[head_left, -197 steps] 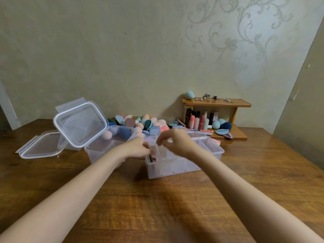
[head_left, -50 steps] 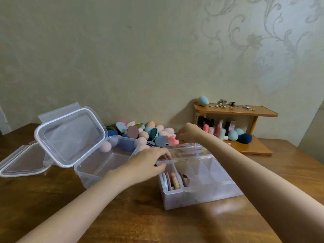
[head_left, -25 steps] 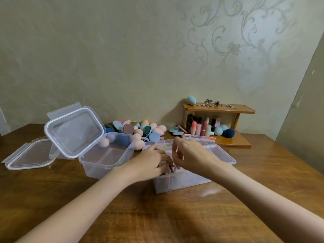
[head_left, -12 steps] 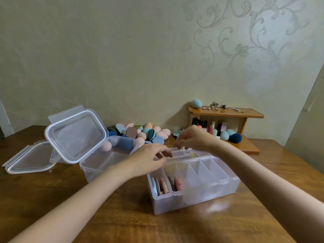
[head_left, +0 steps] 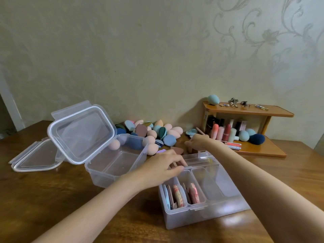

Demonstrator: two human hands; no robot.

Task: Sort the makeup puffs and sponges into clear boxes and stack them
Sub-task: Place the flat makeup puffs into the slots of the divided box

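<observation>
A divided clear box (head_left: 201,210) stands on the table in front of me. Several flat puffs (head_left: 178,193) stand on edge in its two left compartments; the right compartments look bare. My left hand (head_left: 163,166) lies over the box's far left corner, fingers bent over the rim. My right hand (head_left: 198,142) reaches past the box, fingertips pointing down beside a brown puff (head_left: 177,149) on the table; whether it grips anything is hidden. A pile of coloured sponges and puffs (head_left: 157,133) lies against the wall.
An open clear box (head_left: 114,166) with a raised hinged lid (head_left: 82,132) stands to the left, and a loose lid (head_left: 35,155) lies beyond it. A wooden shelf (head_left: 254,149) with lipsticks and sponges stands at the back right. A wall is close behind.
My right hand has moved forward and down to the table behind the divided box. My left hand stays on the box's corner. The view has shifted closer.
</observation>
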